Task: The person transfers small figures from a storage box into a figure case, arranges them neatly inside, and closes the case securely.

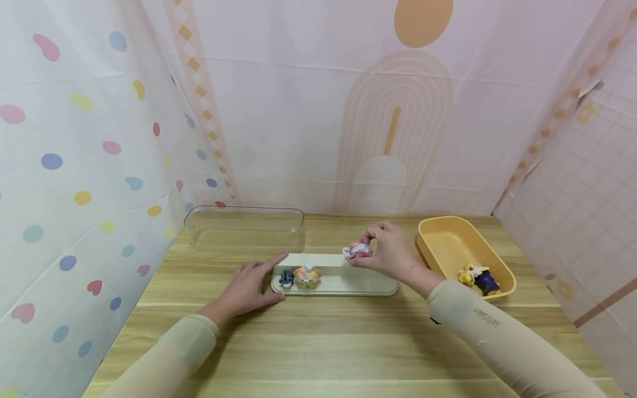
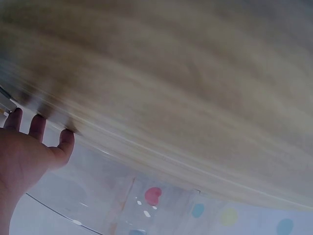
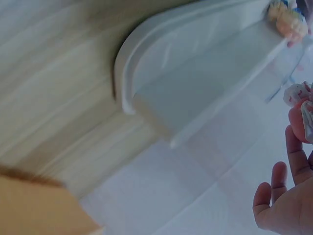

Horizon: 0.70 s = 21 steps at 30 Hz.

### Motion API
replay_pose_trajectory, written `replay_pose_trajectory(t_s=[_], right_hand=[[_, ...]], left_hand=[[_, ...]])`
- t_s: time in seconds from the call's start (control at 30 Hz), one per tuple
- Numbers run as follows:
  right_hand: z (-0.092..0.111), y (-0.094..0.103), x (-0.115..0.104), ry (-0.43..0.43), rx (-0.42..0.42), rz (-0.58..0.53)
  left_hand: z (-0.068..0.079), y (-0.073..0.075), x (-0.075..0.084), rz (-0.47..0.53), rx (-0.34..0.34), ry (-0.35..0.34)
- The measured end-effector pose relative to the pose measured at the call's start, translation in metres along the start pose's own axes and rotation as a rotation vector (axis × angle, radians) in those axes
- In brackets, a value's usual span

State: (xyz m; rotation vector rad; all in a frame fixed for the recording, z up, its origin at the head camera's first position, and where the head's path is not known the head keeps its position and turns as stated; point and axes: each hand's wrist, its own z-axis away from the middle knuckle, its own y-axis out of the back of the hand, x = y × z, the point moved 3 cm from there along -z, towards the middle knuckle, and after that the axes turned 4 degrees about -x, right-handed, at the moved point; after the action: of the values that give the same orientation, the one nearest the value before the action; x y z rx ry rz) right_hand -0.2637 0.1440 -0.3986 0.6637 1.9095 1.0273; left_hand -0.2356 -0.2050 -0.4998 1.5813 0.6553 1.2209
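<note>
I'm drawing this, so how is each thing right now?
Pink and white figurine: held in right hand
White stepped plastic base: uncovered
Left hand: touching base
Dark blue figurine: on base
Round orange figurine: on base
Clear rectangular plastic box: off base
Orange rectangular plastic tray: open
Yellow and purple toys: in tray

Head view downward over white stand (image 1: 350,283)

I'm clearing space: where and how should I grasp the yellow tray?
Probably pinch the yellow tray by its long right rim, from the right: that raised edge is exposed, while the right sleeve covers the near-left corner.
</note>
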Motion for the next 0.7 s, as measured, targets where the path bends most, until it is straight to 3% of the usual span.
replay_pose_trajectory(t_s=[0.3,0.5,0.7], right_hand=[[0.004,-0.032,-0.017,0.126,-0.043,0.039],[0.006,-0.046,-0.025,0.165,-0.110,0.142],[0.008,-0.059,-0.029,0.258,-0.100,0.276]], left_hand=[[0.000,0.000,0.001,-0.001,0.006,-0.006],[0.000,0.001,0.001,0.008,0.011,-0.012],[0.000,0.001,0.000,0.002,0.008,-0.013]])
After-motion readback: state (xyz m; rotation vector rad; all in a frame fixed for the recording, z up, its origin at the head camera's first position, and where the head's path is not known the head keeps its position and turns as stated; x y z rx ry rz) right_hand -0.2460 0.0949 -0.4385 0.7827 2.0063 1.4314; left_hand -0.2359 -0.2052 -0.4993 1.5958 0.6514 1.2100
